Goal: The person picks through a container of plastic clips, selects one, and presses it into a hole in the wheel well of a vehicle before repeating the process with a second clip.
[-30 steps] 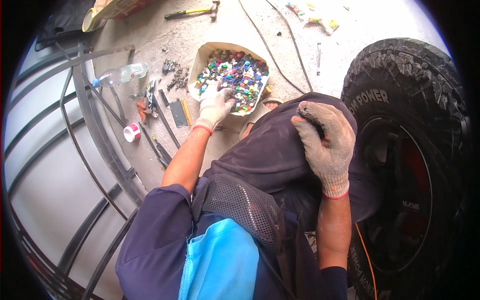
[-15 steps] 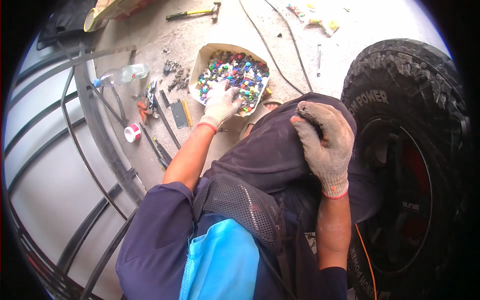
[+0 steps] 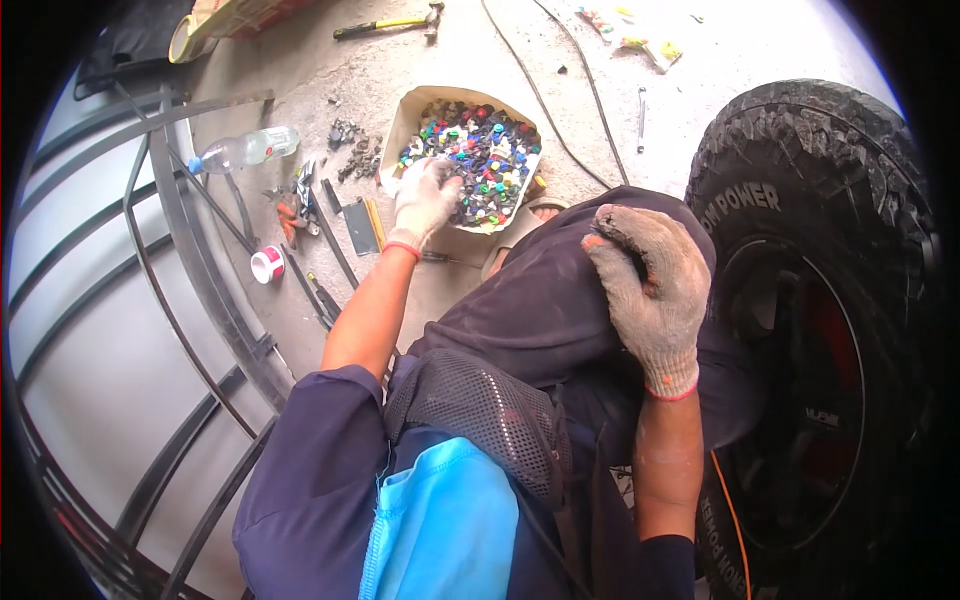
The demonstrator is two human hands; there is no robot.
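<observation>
Evidently for easy reach, the container (image 3: 403, 122) of small pieces (image 3: 497, 152) sits under the left hand (image 3: 425, 205), whose finger closure cannot be determined; the right hand (image 3: 662, 292), thumb and fingers apart, rests on the thigh (image 3: 540, 290), apparently for support.

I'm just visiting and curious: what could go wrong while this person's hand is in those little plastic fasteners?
The gloved left hand might drag the container's rim and spill some plastic fasteners. The sandaled foot beside it could bump it too. And with so many small, mixed pieces, the fingers may well pick a wrong one.
</observation>
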